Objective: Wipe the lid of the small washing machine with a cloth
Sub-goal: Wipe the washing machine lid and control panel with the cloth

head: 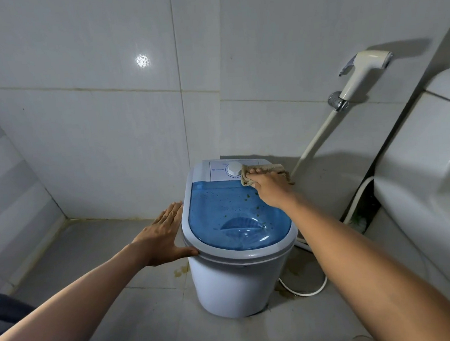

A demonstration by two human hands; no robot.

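Observation:
A small white washing machine [233, 285] stands on the tiled floor. Its translucent blue lid [233, 218] carries scattered brownish specks. At the back of the top is a white control panel with a round dial [234, 168]. My right hand [269, 187] presses a beige cloth [267, 170] onto the panel's right part, just right of the dial and at the lid's far edge. My left hand [164, 233] lies flat, fingers apart, against the machine's left rim, thumb on the front-left edge.
A toilet cistern [429, 181] stands close on the right. A bidet sprayer [364, 73] hangs on the wall, its hose [313, 147] running down behind the machine. A white cable [306, 290] loops on the floor at the machine's right. Tiled walls close in behind and left.

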